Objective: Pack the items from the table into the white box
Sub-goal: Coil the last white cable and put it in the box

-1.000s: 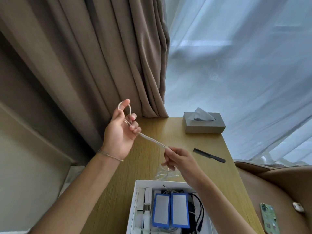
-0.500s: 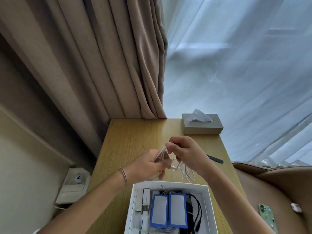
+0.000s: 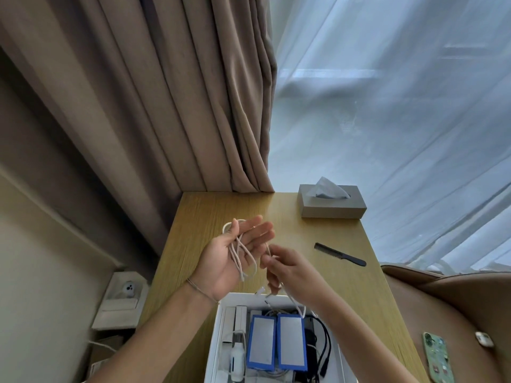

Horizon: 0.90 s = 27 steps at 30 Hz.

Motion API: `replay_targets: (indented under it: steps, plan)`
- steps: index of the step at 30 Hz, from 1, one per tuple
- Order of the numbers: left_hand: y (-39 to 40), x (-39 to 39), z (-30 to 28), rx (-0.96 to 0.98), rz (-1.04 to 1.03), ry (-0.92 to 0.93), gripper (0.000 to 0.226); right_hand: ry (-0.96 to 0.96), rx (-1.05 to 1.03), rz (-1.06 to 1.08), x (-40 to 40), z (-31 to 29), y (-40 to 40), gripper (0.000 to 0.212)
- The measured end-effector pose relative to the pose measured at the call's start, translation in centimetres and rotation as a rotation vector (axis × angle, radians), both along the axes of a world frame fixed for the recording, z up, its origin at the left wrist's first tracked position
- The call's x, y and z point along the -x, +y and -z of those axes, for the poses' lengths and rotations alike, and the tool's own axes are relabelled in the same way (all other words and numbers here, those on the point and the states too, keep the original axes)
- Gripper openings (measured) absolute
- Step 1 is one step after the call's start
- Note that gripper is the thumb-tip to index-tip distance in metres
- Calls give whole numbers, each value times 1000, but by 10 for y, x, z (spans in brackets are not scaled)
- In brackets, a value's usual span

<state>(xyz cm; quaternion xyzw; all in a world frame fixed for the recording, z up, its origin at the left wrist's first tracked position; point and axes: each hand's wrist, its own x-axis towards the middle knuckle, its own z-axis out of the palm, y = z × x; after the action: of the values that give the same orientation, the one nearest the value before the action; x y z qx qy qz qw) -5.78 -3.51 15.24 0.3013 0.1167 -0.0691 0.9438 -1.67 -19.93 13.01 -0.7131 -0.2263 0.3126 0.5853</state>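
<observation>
Wooden table (image 3: 210,217) against brown curtains on the left, sheer white drape on the right. White box (image 3: 218,335) sits at the near edge, already holding two blue-framed packs (image 3: 276,342), a black cable (image 3: 323,344) and small white parts.

Left hand (image 3: 232,261) held palm up, fingers spread, with loops of the white cable (image 3: 240,252) draped across palm and fingers. Right hand (image 3: 287,268) pinches the free run of the same cable; that run trails down to the box's far rim.

Judgement: step in hand is coiling the cable before packing. To do it well, keep loops even over the left palm, feed slack with the right, tuck the plug end so the coil doesn't spring open, then lay it in the free space at the box's far side.

Around: grey tissue box (image 3: 331,204) far right, black comb (image 3: 340,254) on the table to the right, phone (image 3: 435,360) on the brown seat. Dangling tail may snag on box contents.
</observation>
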Motion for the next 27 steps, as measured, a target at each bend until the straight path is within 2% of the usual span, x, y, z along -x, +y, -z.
replay_targets:
  steps: [2, 3, 4, 6, 7, 10, 11, 13, 16, 21, 25, 27]
  plan:
    - [0, -3, 3, -17, -71, -40, 47, -27, 42, 2, 6, 7, 2, 12]
    - [1, -4, 5, -121, -110, -66, 46, -30, 70, 1, 8, 9, 2, 11]
    - [2, -4, 8, -302, -149, -91, 44, -28, 105, -8, 10, 11, 1, 11]
    - [6, -2, 16, -781, -180, -143, 41, -25, 169, -49, 12, 12, -1, 14]
    - [8, 0, 19, -983, -151, -159, 40, -32, 190, -66, 13, 12, -3, 15]
    - [10, 8, 32, -1394, 91, -243, 36, -72, 227, -68, 9, 9, -7, 15]
    - [8, 10, 37, -1509, 164, -295, 33, -87, 233, -61, 6, 7, -9, 15]
    - [6, 14, 44, -1606, 258, -376, 31, -117, 248, -55, -1, 3, -14, 15]
    - [8, 15, 49, -1560, 353, -343, 40, -65, 200, -78, -11, -3, -23, 5]
    - [6, 13, 43, -1012, 397, -198, 51, 116, -1, 1, -23, -4, -35, 20]
    - [-3, 15, 44, -707, 300, -114, 58, 207, -201, 321, -5, 12, -20, 16]
    - [-11, 16, 45, -576, 263, -74, 57, 180, -210, 372, 10, 22, -10, 18]
